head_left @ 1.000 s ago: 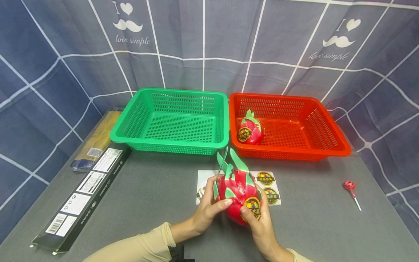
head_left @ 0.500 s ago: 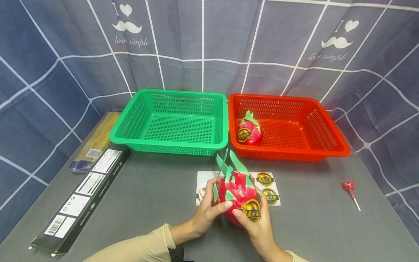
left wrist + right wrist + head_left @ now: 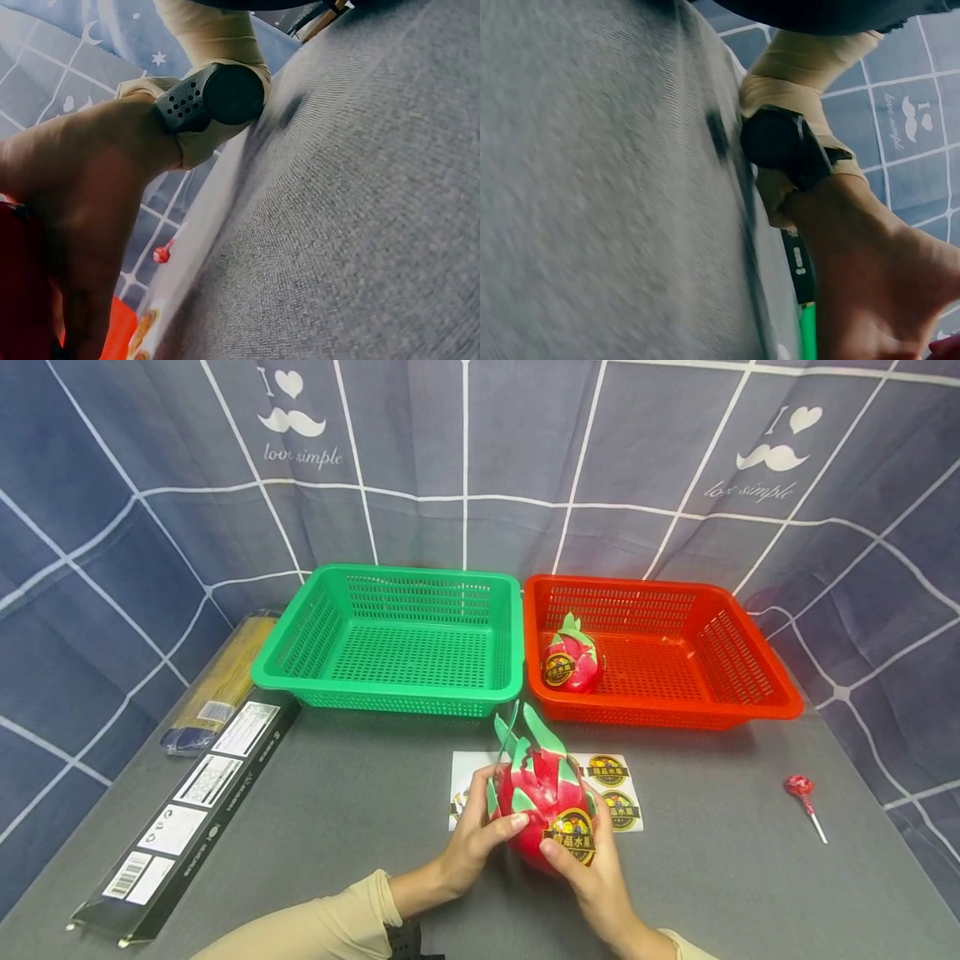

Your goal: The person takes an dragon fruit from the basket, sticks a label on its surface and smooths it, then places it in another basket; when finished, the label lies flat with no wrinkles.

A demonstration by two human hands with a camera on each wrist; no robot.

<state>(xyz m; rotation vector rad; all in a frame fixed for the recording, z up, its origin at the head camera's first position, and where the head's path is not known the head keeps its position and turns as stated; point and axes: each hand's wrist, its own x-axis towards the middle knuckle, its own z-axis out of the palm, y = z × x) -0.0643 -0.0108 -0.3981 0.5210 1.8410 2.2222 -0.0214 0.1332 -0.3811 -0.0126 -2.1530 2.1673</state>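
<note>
Both hands hold a large red dragon fruit [image 3: 549, 787] with green-tipped leaves, tilted above the front middle of the table. My left hand [image 3: 465, 850] grips its left side, the thumb lying across the front. On the right side my right hand [image 3: 600, 887] grips it, the thumb pressing by the lower left edge of a round black-and-gold sticker [image 3: 573, 833] on the skin. Most fingers are hidden behind the fruit. Beneath it lies a white sheet of stickers [image 3: 634, 789], partly covered. In the left wrist view, dark red fruit [image 3: 21, 277] shows at the left edge.
Behind stand a green basket [image 3: 390, 695] and a red basket [image 3: 675, 708]; the red one holds a smaller stickered dragon fruit [image 3: 576, 664]. At left lie a long black box [image 3: 191, 810] and a yellow packet [image 3: 228, 672]. A red lollipop [image 3: 801, 787] lies at right.
The right thumb has slid left off the sticker's face, then back to its lower left edge. The fruit has shifted very slightly left. Both hands keep their grip.
</note>
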